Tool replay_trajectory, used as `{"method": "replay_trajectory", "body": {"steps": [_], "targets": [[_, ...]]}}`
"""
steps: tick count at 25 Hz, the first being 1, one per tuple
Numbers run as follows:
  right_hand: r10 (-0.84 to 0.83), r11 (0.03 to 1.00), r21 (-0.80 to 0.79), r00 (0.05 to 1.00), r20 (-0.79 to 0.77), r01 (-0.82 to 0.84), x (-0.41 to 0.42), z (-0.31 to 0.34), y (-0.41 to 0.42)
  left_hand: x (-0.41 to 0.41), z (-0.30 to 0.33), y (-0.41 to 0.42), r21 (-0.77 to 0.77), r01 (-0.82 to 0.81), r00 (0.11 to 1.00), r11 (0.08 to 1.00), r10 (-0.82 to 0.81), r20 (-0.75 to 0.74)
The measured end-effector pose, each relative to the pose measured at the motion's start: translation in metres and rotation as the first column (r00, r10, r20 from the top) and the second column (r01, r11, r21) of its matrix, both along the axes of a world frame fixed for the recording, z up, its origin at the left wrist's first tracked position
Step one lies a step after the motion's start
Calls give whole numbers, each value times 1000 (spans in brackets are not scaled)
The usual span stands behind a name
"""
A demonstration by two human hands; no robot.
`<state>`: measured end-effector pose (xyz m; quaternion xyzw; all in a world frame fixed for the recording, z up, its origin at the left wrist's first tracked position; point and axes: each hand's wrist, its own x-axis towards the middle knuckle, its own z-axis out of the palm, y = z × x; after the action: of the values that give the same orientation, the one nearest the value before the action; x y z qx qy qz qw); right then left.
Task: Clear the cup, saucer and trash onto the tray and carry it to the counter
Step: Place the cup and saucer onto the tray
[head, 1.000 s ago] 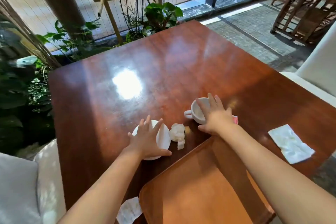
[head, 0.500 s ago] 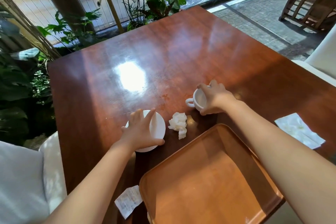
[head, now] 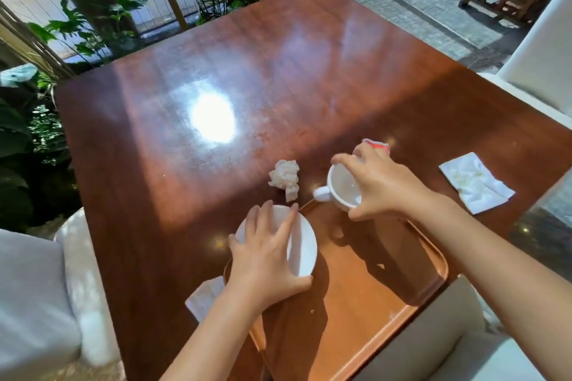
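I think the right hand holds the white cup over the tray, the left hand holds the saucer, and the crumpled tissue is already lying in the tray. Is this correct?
Not quite. In the head view, the crumpled tissue lies on the table, beyond the tray, not in it. The rest holds: the right hand holds the white cup over the tray, and the left hand holds the saucer.
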<state>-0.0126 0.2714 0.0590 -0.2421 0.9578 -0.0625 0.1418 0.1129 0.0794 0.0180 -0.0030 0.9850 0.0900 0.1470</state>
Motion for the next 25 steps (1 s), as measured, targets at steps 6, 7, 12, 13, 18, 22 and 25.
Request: {"method": "replay_trajectory", "body": {"steps": [6,7,12,13,18,22,25], "targets": [[-8,996,86,998,60,3,29,-10,16,8,-14,23,15,26,998,1000,-27,55],[-8,996,89,998,58,3,31,-11,16,8,-16,26,29,29,997,999,-31,67],[4,995,103,998,67,-11,32,-11,19,7,-21,32,32,45,993,998,-49,108],[17,993,117,997,71,-26,32,-11,20,7,-22,31,23,49,992,999,-52,116],[30,985,168,991,127,-51,29,-12,23,9,-22,30,-25,71,987,997,-66,144],[13,996,84,990,143,-25,34,-9,25,8,-11,28,-76,78,979,994,-62,195],[-29,993,-114,1000,11,30,40,-3,38,10,5,20,-58,64,993,996,-58,100]]}}
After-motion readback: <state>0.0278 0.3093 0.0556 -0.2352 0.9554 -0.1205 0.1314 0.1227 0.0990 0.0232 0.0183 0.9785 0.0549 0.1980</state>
